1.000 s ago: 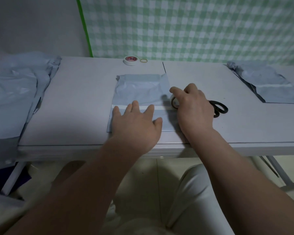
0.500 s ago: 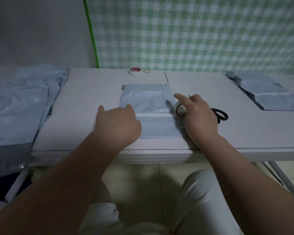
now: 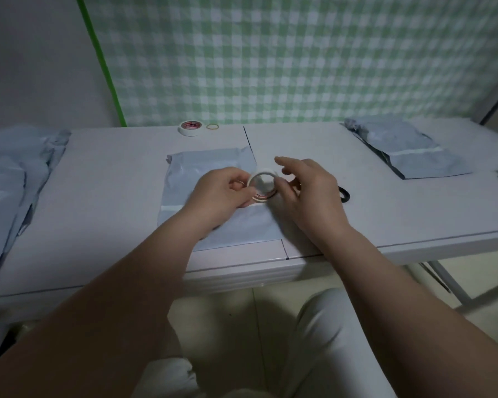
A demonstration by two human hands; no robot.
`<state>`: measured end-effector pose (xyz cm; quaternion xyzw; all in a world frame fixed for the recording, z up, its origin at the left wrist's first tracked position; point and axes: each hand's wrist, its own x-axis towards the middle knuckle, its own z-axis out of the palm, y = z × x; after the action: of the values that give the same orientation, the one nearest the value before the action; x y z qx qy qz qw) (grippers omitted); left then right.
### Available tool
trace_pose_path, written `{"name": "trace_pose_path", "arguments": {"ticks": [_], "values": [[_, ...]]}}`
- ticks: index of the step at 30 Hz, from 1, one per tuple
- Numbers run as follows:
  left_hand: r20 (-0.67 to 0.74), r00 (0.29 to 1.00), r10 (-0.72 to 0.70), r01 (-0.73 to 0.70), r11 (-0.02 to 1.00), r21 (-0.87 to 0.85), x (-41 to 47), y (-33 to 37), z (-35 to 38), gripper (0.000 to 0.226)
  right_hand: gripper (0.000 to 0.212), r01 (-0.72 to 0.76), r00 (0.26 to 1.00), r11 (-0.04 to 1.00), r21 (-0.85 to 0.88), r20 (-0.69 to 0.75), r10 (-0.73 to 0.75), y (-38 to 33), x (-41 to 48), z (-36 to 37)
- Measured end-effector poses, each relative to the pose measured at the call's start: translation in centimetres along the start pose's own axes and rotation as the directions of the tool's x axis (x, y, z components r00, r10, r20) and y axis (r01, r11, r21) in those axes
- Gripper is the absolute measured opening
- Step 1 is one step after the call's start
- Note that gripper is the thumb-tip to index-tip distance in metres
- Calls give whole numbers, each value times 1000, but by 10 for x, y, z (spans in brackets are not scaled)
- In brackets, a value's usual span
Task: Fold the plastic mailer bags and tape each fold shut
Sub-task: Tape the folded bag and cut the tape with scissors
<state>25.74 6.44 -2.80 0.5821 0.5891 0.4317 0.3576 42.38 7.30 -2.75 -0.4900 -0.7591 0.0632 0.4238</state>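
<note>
Holding the tape roll [image 3: 263,185]: you have it lifted near the middle of the frame, tipped on edge with its open hole towards you, over the mailer bag.
Left hand [image 3: 224,193]: your fingers are curled, and thumb and fingertips pinch the roll's left rim.
Right hand [image 3: 308,193]: your thumb and lower fingers close on the roll's right side, while the forefinger stretches out loose above it.
Mailer bag [image 3: 202,165]: it lies flat on the table in the centre of the frame, under both your hands. A pale strip runs across it, and its near edge sits close to the table's front edge.
Table [image 3: 112,173]: white, with a thin dark line running from its far edge to its near edge, just right of the bag.
Scissors [image 3: 345,194]: only a black handle loop shows, just right of your right hand; the rest is hidden behind it.
Second tape roll [image 3: 189,128]: it lies flat at the table's far edge, above the bag, with red print on its core.
Rubber band [image 3: 212,126]: just beside that roll, on its right.
Folded bags [image 3: 408,150]: they lie at the right of the frame, well apart from your hands, with a pale strip across the top one.
Loose bags [image 3: 9,173]: a grey-blue heap at the left edge of the frame, draped over the table's end.
Backdrop [image 3: 299,58]: green-and-white checked cloth fills the upper frame.
</note>
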Motion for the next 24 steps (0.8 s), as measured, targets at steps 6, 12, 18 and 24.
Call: {"name": "trace_pose_path", "arguments": {"ticks": [6, 12, 18, 24], "values": [[-31, 997, -71, 65, 985, -160, 0, -2, -1, 13, 24, -340, 877, 733, -588, 83, 473, 18, 7, -37], [-91, 991, -96, 76, 976, -206, 3, -6, 0, 17, 19, -327, 803, 676, -660, 183, 567, 2, 16, -51], [-97, 990, -105, 76, 962, -264, 0, -1, -1, 17, 42, -437, 767, 747, -501, 225, 600, 4, 17, -55], [-75, 993, -94, 66, 947, -315, 0, -2, -3, 17, 22, -805, 575, 254, 536, 600, 556, -23, -1, -58]]}}
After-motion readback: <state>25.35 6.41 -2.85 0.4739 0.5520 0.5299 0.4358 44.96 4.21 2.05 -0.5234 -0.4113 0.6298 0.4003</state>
